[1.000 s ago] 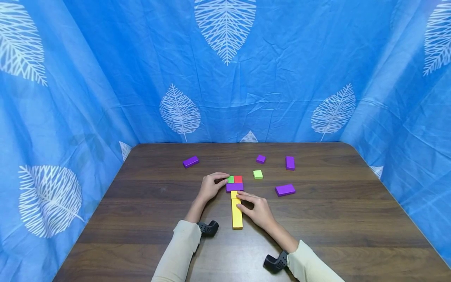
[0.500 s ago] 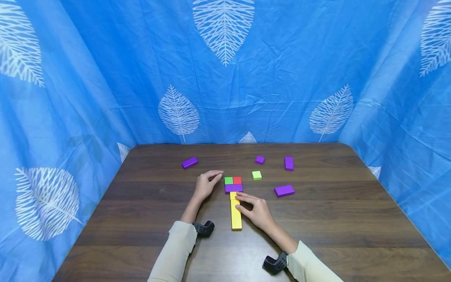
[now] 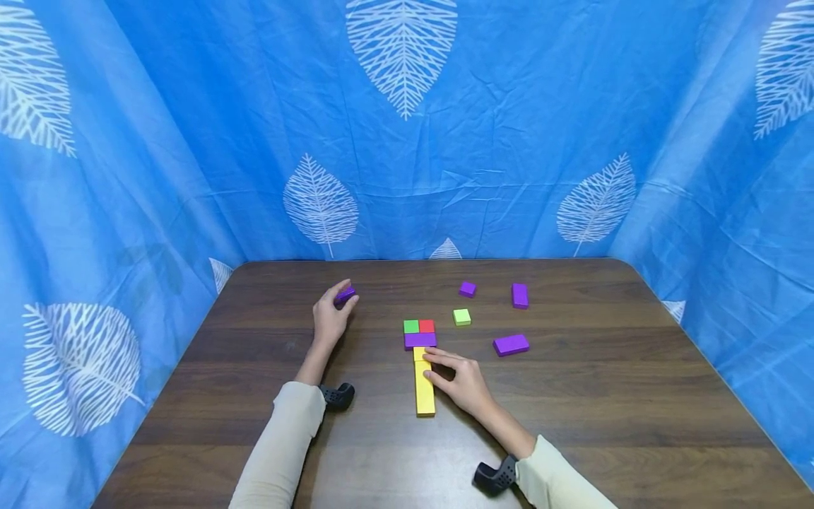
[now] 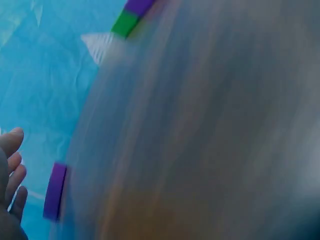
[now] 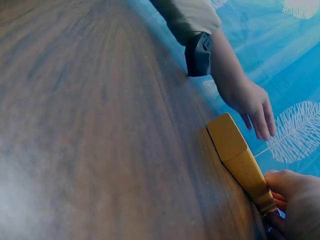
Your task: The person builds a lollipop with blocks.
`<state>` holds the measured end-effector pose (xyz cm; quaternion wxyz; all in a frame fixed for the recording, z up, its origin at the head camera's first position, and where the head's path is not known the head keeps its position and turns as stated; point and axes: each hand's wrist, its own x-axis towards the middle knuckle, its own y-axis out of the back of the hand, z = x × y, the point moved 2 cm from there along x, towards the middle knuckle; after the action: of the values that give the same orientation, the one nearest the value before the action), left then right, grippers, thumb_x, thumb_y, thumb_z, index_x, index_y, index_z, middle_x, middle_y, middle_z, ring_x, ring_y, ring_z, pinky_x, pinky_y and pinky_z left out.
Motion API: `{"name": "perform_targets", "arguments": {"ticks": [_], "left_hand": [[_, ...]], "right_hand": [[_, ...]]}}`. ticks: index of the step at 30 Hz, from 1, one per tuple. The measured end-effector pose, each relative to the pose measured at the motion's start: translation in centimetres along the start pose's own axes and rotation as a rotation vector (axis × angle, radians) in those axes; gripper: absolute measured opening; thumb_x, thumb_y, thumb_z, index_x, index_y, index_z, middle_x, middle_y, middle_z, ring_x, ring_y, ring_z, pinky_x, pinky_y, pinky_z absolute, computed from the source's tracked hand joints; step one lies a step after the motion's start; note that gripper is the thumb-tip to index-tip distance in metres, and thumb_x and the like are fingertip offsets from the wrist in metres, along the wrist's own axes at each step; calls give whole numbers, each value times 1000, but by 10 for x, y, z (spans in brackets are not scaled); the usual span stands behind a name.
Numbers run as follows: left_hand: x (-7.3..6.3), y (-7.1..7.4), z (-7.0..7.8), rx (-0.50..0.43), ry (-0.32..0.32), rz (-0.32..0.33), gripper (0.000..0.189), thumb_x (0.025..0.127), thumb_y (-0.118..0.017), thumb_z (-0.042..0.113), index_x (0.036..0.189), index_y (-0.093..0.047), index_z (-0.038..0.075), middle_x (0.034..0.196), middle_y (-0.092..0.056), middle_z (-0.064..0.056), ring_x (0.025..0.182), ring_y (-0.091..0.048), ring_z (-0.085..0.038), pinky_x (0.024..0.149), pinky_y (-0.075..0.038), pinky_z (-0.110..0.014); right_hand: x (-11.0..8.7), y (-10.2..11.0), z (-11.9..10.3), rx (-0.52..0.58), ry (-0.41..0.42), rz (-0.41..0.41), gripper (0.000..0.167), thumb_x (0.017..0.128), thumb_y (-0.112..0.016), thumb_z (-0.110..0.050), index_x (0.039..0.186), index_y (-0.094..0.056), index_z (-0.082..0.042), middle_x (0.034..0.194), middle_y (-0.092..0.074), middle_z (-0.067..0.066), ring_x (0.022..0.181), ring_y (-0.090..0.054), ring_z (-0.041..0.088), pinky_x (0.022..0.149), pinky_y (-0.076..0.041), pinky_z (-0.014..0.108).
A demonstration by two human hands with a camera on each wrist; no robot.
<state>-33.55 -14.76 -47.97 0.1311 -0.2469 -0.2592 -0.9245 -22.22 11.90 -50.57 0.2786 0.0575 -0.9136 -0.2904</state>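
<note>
In the head view my left hand (image 3: 331, 317) is at the far left purple block (image 3: 345, 295), thumb and fingers spread on either side of it. The left wrist view shows a gap between these fingers (image 4: 17, 177) and that purple block (image 4: 55, 192). My right hand (image 3: 466, 382) touches the small yellow block (image 3: 420, 354) with its fingertips and the long yellow block (image 3: 425, 390) with its thumb. Directly beyond them lies a purple block (image 3: 420, 341), topped by a green block (image 3: 411, 326) and a red block (image 3: 427, 326) side by side.
On the brown wooden table (image 3: 572, 396), a light green block (image 3: 461, 317) and a small purple block (image 3: 467, 289) lie right of the arrangement. Farther right are two purple blocks, an upright-lying one (image 3: 520, 296) and a slanted one (image 3: 511, 345). A blue curtain (image 3: 483, 141) hangs behind.
My left hand has let go of the green block's side and moved left and away to the far purple block. The right hand has stayed at the yellow blocks.
</note>
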Motion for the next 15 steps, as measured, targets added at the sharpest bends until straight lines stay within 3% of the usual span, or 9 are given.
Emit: {"name": "perform_targets", "arguments": {"ticks": [3, 7, 15], "left_hand": [[6, 11, -11, 89, 7, -3, 39, 81, -71, 9, 118, -61, 1, 116, -60, -20, 109, -55, -34, 95, -42, -43], [11, 20, -25, 167, 29, -74, 41, 84, -69, 10, 121, -58, 0, 121, -57, -21, 114, -51, -35, 98, -39, -44], [11, 23, -37, 221, 55, -168, 41, 85, -65, 5, 124, -55, -4, 124, -54, -24, 116, -49, -38, 101, -35, -44]], "right_hand": [[0, 0, 0, -6, -2, -2, 29, 78, -75, -16, 105, -71, -9, 114, -64, -1, 108, -58, 17, 94, -44, 36], [0, 0, 0, -10, -10, -2, 29, 78, -75, -16, 105, -71, -10, 114, -64, -1, 108, -58, 17, 94, -44, 36], [0, 0, 1, -17, -3, -3, 28, 78, -75, -17, 105, -71, -10, 114, -64, -1, 108, -58, 16, 93, -45, 36]]}}
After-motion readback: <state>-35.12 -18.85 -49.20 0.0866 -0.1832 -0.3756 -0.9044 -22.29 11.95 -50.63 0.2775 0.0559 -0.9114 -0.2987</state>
